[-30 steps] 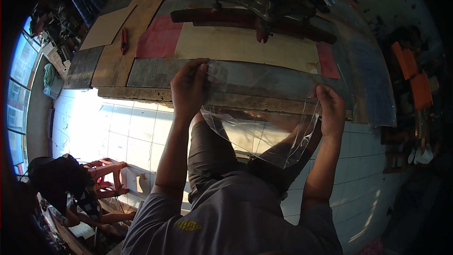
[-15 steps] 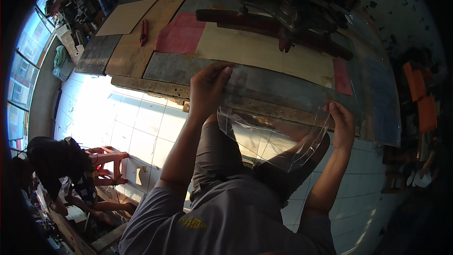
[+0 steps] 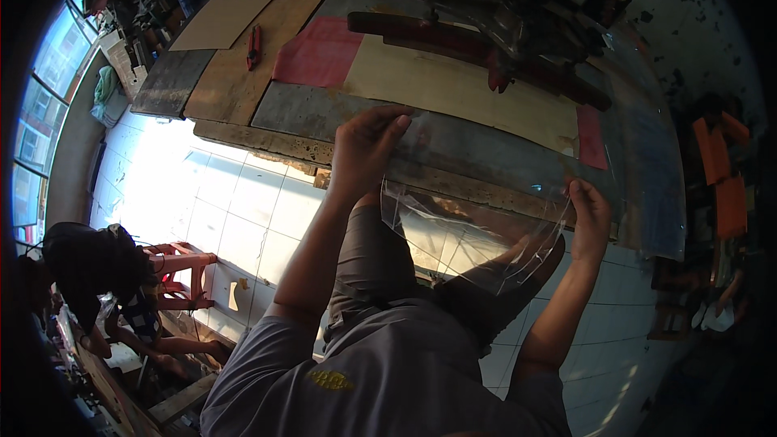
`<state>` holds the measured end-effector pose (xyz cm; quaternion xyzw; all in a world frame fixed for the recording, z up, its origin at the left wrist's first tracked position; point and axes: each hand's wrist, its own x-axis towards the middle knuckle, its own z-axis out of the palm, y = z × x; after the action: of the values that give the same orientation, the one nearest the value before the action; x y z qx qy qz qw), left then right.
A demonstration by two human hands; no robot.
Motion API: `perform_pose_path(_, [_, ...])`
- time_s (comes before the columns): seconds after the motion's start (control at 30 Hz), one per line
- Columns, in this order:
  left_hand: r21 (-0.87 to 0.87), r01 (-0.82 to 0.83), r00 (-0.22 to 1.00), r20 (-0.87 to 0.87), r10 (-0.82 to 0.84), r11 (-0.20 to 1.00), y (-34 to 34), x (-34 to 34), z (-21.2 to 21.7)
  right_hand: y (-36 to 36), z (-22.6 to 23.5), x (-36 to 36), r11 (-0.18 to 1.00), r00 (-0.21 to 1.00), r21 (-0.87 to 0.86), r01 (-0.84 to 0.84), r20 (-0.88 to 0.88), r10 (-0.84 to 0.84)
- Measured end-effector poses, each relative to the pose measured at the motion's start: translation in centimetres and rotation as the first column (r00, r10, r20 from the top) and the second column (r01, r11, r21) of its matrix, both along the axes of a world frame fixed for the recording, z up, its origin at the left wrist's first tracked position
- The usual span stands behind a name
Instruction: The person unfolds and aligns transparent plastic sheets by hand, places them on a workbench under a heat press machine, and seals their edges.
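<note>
Between my hands hangs a clear plastic sheet, see-through and creased, over the table's front edge and my lap. My left hand pinches its upper left part between thumb and fingers, above the grey table surface. At its right side my right hand grips the edge, thumb and fingers together. Beyond the sheet, a cream strip with a pink piece at its left end and a smaller pink piece at its right lies on the grey surface. A dark red machine bar stands over the strip.
A red cutter knife and a tan board lie on the table's left side. Stacked clear sheets overhang its right end. A red stool and another person are at lower left. Orange pieces show at far right.
The view has shifted slightly, so the table and machine appear a little farther right. Both hands keep hold of the clear sheet, which hangs almost the same.
</note>
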<state>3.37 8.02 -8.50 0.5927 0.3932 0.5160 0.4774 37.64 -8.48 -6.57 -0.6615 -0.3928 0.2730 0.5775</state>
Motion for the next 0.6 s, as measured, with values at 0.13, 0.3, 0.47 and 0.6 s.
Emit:
perform_pose_path(0.13, [0.007, -0.048, 0.999, -0.023, 0.048, 0.999, 0.19, 0.06, -0.67, 0.08, -0.11, -0.02, 1.0, 1.0, 0.0, -0.004, 0.002, 0.004])
perform_pose_path(0.3, [0.043, -0.089, 0.994, -0.064, 0.091, 0.995, 0.14, 0.27, -0.66, -0.08, -0.24, 0.29, 0.999, 1.0, 0.016, -0.027, 0.0, 0.027])
perform_pose_path(0.47, [0.031, -0.106, 0.987, -0.12, 0.109, 0.994, -0.08, 0.18, -0.31, -0.15, 0.2, -0.04, 1.0, 1.0, 0.001, -0.027, 0.0, 0.027])
perform_pose_path(0.6, [0.077, -0.108, 0.987, -0.115, 0.116, 0.991, -0.02, 0.33, -0.56, -0.33, 0.28, -0.29, 1.0, 1.0, 0.003, -0.023, -0.005, 0.023])
